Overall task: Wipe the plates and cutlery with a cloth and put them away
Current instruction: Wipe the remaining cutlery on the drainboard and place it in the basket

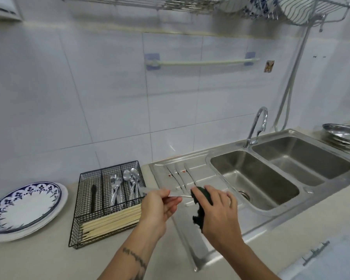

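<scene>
Steel knife: a table knife (160,192) is held level above the draining board, its handle end pointing left over the wire caddy.
Left hand: the left hand (160,207) is curled round the knife, which is pinched between thumb and fingers.
Right hand: the right hand (216,211) is closed round a dark green cloth (200,207), which is pressed against the knife's right end.
Draining board: three more knives (182,178) are laid side by side on the ribbed steel draining board (208,172), just behind the hands.
Caddy: a black wire caddy (107,201) is set left of the board; forks (114,190), spoons (132,182) and one dark-handled piece are sorted into its rear compartments, pale chopsticks (111,221) into the front one.
Plates: blue-patterned plates (24,207) are stacked on the counter, left of the caddy.
Sink: a double steel sink (251,158) with a tap (257,126) is seen to the right.
Rack: more dishes are stood in a wall rack (291,9) overhead.
</scene>
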